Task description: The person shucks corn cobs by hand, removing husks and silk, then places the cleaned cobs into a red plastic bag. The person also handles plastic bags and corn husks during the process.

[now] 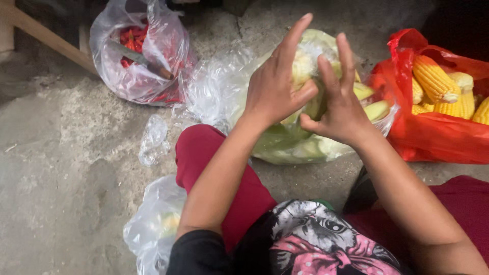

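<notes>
My left hand [275,86] and my right hand [338,99] are raised together over a clear plastic bag [285,145] of pale green husks and peeled cobs. Both hands grip a pale ear of corn [305,66] between them, thumbs pressed to it, the other fingers splayed upward. Most of the ear is hidden behind my hands. A few pale yellow cob tips [377,108] stick out of the bag to the right of my right hand.
A red plastic bag [433,135] of yellow corn cobs lies at the right. A clear bag of red chillies [135,61] with a dark stick sits at the back left. Crumpled clear plastic [153,140] and another clear bag [153,224] lie on the concrete floor by my red-trousered knee [204,153].
</notes>
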